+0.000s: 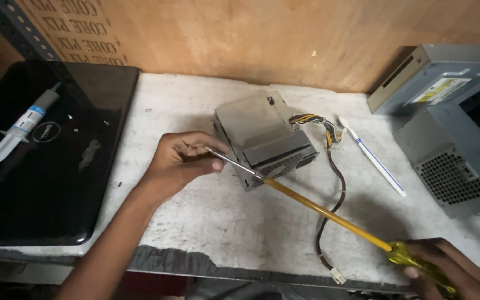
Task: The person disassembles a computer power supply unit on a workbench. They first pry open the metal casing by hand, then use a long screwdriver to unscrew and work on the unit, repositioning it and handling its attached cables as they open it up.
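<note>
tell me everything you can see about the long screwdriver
The screwdriver is long, with a clear yellow handle, a yellow-sleeved shaft and a bare metal tip section. It lies slanted across the white tabletop. The right hand grips the handle at lower right; the left hand pinches the tip beside the grey metal power supply box.

We see only part of the right hand (pixel 454 272), cut off by the bottom edge along with the end of the yellow screwdriver handle (pixel 420 264) it grips. The grey computer case (pixel 451 128) runs off the right edge. We cannot tell where the screwdriver tip (pixel 209 149) rests behind the left hand (pixel 181 158).
</note>
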{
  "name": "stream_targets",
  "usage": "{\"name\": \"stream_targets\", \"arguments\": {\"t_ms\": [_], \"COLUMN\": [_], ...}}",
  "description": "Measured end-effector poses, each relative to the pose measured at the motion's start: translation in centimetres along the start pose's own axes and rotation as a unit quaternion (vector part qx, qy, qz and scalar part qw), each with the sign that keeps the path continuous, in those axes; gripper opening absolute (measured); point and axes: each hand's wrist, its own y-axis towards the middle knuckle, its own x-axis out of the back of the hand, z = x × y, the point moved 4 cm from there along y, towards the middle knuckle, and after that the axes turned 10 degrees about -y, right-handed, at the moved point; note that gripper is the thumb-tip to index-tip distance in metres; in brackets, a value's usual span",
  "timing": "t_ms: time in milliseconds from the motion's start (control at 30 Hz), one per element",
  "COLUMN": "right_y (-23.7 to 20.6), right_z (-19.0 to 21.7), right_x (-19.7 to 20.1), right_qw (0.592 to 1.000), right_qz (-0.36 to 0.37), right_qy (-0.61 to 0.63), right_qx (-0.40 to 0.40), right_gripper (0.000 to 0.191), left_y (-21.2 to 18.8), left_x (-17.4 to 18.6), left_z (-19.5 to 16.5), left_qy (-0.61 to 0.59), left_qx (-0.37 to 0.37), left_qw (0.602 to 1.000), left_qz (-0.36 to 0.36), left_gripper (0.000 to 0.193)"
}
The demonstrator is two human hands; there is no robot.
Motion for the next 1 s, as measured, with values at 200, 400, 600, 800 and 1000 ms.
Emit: {"name": "stream_targets", "arguments": {"t_ms": [200, 400, 600, 800, 1000], "right_y": [-0.6, -4.6, -8.6, -9.8, -9.5], "right_z": [-6.7, -16.6, -20.4, -19.8, -17.9], "right_x": [-4.0, -6.7, -9.1, -10.7, -12.3], "right_qw": [0.988, 0.91, 0.862, 0.855, 0.86], "right_qz": [0.09, 0.09, 0.051, 0.031, 0.01], "right_qy": [0.097, 0.27, 0.331, 0.345, 0.342], "right_qx": [-0.081, -0.301, -0.38, -0.387, -0.378], "right_gripper": [0.038, 0.037, 0.036, 0.035, 0.034], "left_y": [1.0, 1.2, 4.3, 5.2, 6.1], "left_x": [-1.1, -10.9, -13.2, -13.4, -11.0], "left_z": [-1.2, -4.3, -2.9, -4.2, -6.0], "left_qy": [0.13, 0.529, 0.57, 0.558, 0.524], "left_qx": [-0.092, -0.341, -0.061, -0.152, -0.109], "left_qw": [0.977, 0.776, 0.819, 0.814, 0.84], "left_qz": [-0.142, -0.048, 0.006, -0.052, -0.091], "left_gripper": [0.015, 0.061, 0.034, 0.031, 0.033]}}
